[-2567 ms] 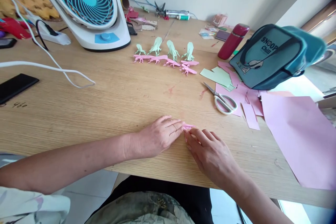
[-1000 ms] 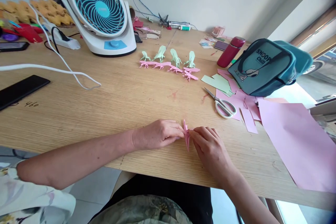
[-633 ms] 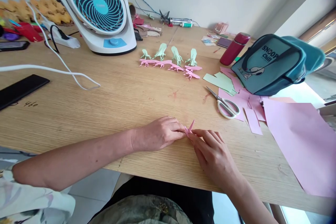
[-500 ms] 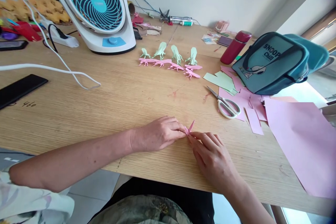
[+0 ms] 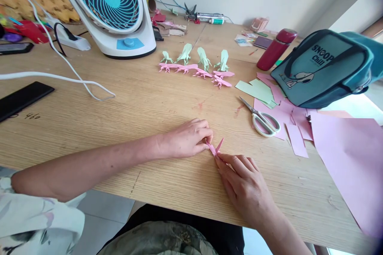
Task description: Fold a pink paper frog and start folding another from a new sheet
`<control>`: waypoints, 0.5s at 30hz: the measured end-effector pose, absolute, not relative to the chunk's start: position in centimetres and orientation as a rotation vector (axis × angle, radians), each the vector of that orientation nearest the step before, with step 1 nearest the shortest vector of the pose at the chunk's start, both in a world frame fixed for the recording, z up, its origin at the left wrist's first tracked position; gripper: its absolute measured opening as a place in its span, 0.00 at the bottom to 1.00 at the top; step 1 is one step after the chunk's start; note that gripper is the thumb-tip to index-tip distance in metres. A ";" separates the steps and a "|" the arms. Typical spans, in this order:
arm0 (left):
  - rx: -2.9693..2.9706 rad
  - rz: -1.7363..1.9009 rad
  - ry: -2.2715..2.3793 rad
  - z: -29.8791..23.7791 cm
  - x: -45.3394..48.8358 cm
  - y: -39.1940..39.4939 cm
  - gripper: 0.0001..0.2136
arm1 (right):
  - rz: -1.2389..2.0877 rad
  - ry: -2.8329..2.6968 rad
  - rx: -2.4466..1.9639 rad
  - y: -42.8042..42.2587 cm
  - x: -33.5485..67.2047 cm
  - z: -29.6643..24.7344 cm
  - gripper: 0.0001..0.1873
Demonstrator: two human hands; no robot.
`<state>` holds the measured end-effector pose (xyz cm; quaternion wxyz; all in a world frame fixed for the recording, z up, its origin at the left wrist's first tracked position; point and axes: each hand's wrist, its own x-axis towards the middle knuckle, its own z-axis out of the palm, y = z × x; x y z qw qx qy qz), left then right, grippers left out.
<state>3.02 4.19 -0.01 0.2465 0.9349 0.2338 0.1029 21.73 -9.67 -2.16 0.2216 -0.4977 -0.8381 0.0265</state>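
Note:
A small folded pink paper piece (image 5: 216, 148) lies on the wooden table (image 5: 143, 103) near its front edge, with two thin points sticking up. My left hand (image 5: 188, 139) pinches its left end with closed fingers. My right hand (image 5: 242, 181) presses on its lower right end with the fingertips together. Further back stand a row of folded green paper figures (image 5: 203, 56) and a row of pink ones (image 5: 197, 72).
White-handled scissors (image 5: 263, 116) lie right of my hands among pink and green paper scraps (image 5: 278, 103). A large pink sheet (image 5: 350, 155) covers the right side. A teal bag (image 5: 326, 67), a red bottle (image 5: 275, 50), a desk fan (image 5: 110, 8), a white cable (image 5: 60, 77) and a black phone (image 5: 24, 97) are around.
The pink piece was pressed flat, then lifted on edge, and now shows two raised points. Both hands stayed on it; my left hand shifted slightly back.

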 end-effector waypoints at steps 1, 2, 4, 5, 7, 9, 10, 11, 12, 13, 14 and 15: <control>2.516 0.208 0.634 0.4 3.4 4.6 0.04 | 0.067 -2.317 -1.377 -9.7 21.7 -2.1 0.19; 2.476 0.130 0.634 0.8 3.7 5.0 0.04 | 0.060 -2.318 -1.378 -9.7 21.7 -2.1 0.19; 2.385 0.002 0.623 1.5 4.5 5.8 0.06 | 0.057 -2.320 -1.376 -9.6 21.7 -2.1 0.19; 2.348 -0.042 0.616 1.7 4.9 6.1 0.06 | 0.060 -2.319 -1.377 -9.6 21.7 -2.1 0.20; 2.319 -0.132 0.613 2.1 5.6 6.5 0.06 | 0.071 -2.322 -1.382 -9.6 21.8 -2.1 0.21; 2.314 -0.211 0.630 2.3 6.1 6.6 0.04 | 0.078 -2.327 -1.383 -9.6 21.8 -2.2 0.22; 2.315 -0.242 0.640 2.4 6.3 6.6 0.04 | 0.080 -2.329 -1.381 -9.6 21.9 -2.2 0.22; 2.317 -0.263 0.644 2.6 6.5 6.5 0.03 | 0.081 -2.332 -1.376 -9.6 21.9 -2.2 0.23; 2.321 -0.276 0.641 2.7 6.6 6.4 0.01 | 0.080 -2.334 -1.369 -9.6 21.9 -2.2 0.22; 2.328 -0.282 0.633 2.8 6.7 6.3 0.01 | 0.078 -2.335 -1.361 -9.5 21.9 -2.2 0.22; 2.338 -0.283 0.624 3.0 6.7 6.2 0.02 | 0.078 -2.337 -1.355 -9.5 21.9 -2.2 0.22; 2.348 -0.284 0.622 3.1 6.8 6.1 0.04 | 0.078 -2.338 -1.352 -9.5 21.9 -2.2 0.22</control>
